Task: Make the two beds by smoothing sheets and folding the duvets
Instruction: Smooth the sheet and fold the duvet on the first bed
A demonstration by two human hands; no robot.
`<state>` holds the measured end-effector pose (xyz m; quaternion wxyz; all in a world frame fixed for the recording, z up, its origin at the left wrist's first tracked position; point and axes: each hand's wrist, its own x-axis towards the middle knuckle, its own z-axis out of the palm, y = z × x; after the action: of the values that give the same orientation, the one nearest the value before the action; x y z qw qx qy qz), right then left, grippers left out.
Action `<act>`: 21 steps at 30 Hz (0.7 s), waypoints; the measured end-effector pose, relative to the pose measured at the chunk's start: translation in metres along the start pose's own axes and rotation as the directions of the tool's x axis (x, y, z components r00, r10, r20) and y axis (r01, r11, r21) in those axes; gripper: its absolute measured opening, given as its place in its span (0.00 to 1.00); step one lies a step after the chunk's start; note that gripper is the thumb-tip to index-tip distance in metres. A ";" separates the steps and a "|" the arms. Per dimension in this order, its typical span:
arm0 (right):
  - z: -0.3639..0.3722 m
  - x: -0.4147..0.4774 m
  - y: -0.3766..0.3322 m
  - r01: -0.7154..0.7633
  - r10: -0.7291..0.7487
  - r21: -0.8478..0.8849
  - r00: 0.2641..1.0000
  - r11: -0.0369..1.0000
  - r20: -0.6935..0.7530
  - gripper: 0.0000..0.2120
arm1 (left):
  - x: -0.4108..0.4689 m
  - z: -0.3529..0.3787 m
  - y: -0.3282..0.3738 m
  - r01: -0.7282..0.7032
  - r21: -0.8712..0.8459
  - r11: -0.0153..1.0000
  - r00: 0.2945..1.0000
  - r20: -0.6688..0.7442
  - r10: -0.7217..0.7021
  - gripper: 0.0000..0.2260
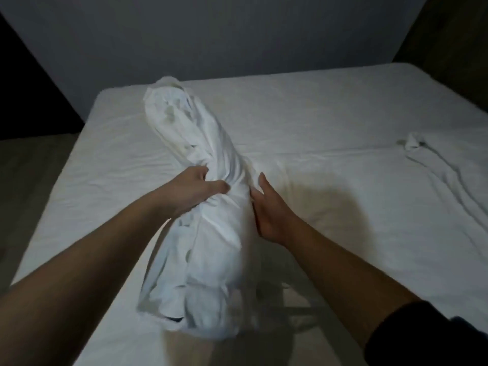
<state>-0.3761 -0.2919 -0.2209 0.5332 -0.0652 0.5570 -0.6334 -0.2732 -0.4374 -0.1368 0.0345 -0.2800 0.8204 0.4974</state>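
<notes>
**Fingers (202, 173) of left hand (191, 192) clenched in long white rolled duvet (211, 260)**

Curled deep into the folds at about mid-length of the roll, thumb laid across the top, cloth bunched and puckered around the grip. Right hand (269, 211) on the opposite flank, just across from the left: fingers (262, 182) straight and together, palm pressed flat against the fabric, holding nothing. Both forearms bare, reaching in from the lower corners; black sleeve (435, 336) pushed up on the right arm.

Duvet lying lengthwise on the white, faintly wrinkled fitted sheet (330, 109), left of the bed's middle. One end toward the plain grey wall (211, 35), the other close to the near edge. Loose layers hanging open at the near end, with something dark in a gap there, too small to tell. Far end rounded, with greyish shadowed pockets.

Straight ridge across the sheet to the right of the roll; fold or seam, cannot tell. Well apart on the right, second white cloth (443, 180) in a long crumpled strip, its far end twisted into a small bunch. Pale floor (29, 165) beside the left edge of the bed.
</notes>
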 end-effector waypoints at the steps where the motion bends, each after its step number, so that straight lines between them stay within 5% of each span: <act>1: -0.025 -0.017 -0.012 0.019 -0.020 0.062 1.000 0.998 0.017 0.33 | 0.004 0.024 0.023 -0.042 0.002 0.999 0.999 0.023 0.042 0.18; 4: -0.110 -0.063 -0.040 0.021 -0.029 0.197 0.999 0.980 0.037 0.41 | 0.021 0.114 0.086 -0.124 0.030 0.992 0.989 0.083 0.121 0.09; 7: -0.218 -0.104 -0.060 0.031 -0.025 0.204 0.999 0.978 -0.029 0.48 | 0.046 0.215 0.150 -0.187 0.054 0.981 0.978 0.108 0.181 0.13; 11: -0.354 -0.153 -0.077 0.065 -0.015 0.315 0.987 0.947 -0.160 0.45 | 0.082 0.343 0.215 -0.197 0.016 0.980 0.973 0.127 0.193 0.07; 14: -0.437 -0.166 -0.063 0.042 0.025 0.316 0.978 0.948 -0.206 0.42 | 0.101 0.416 0.210 -0.186 -0.029 0.982 0.967 0.170 0.188 0.11; 17: -0.487 -0.158 -0.025 -0.163 0.205 0.160 0.932 0.974 -0.300 0.42 | 0.100 0.448 0.173 -0.220 0.107 0.970 0.965 0.170 0.200 0.17; 21: -0.474 -0.129 0.001 -0.258 0.227 -0.050 0.914 0.965 -0.337 0.40 | 0.103 0.463 0.129 -0.454 0.399 0.797 0.887 0.113 0.448 0.18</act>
<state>-0.6416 0.1064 -0.3316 0.5038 0.0861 0.6706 -0.5377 -0.5263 -0.0495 -0.3011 -0.0210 -0.0598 0.9494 0.3077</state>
